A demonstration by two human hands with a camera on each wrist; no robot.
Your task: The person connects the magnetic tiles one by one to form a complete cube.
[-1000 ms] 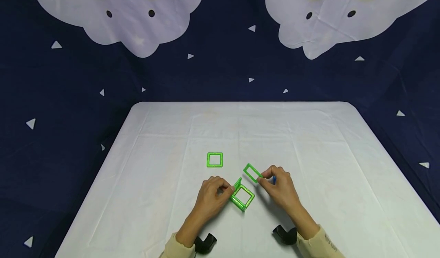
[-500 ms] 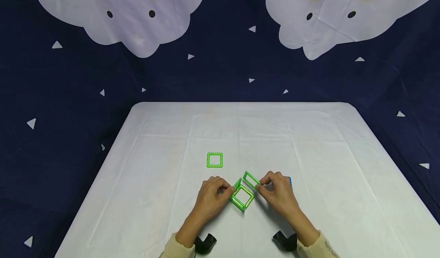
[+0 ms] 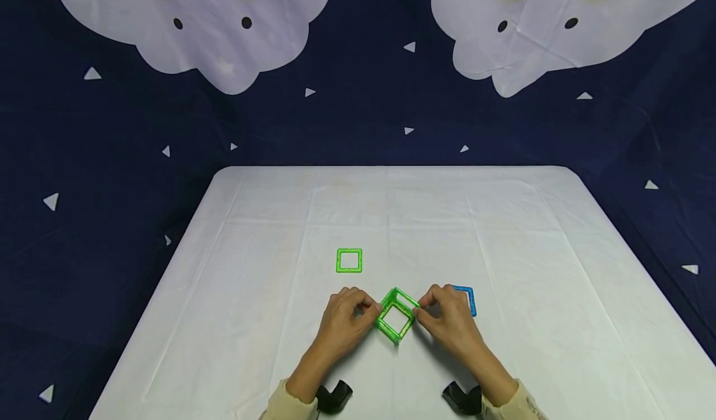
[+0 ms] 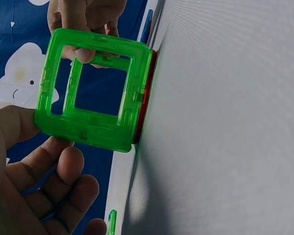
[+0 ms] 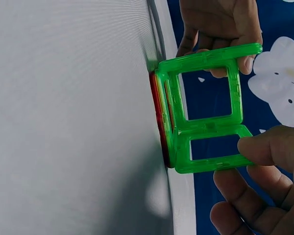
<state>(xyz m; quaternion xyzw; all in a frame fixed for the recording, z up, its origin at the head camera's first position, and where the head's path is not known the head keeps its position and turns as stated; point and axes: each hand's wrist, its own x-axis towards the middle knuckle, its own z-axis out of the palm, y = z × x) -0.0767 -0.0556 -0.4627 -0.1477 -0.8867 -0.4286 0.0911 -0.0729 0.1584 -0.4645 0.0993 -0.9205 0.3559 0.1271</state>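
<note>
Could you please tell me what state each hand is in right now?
Left hand: closed, pinching the green tile structure.
Right hand: closed, pinching a green tile at that structure's side.

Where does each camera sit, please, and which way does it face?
Head: worn on the head, looking forward and down at the white tabletop; left hand, right hand and cream sleeves show.
Left wrist: on the left wrist, facing the green square-tile structure; left hand near, right hand beyond it.
Right wrist: on the right wrist, facing the same structure; right hand near, left hand beyond.
Shared: both wrist views show that structure, with a red piece at its base, from opposite sides.
</note>
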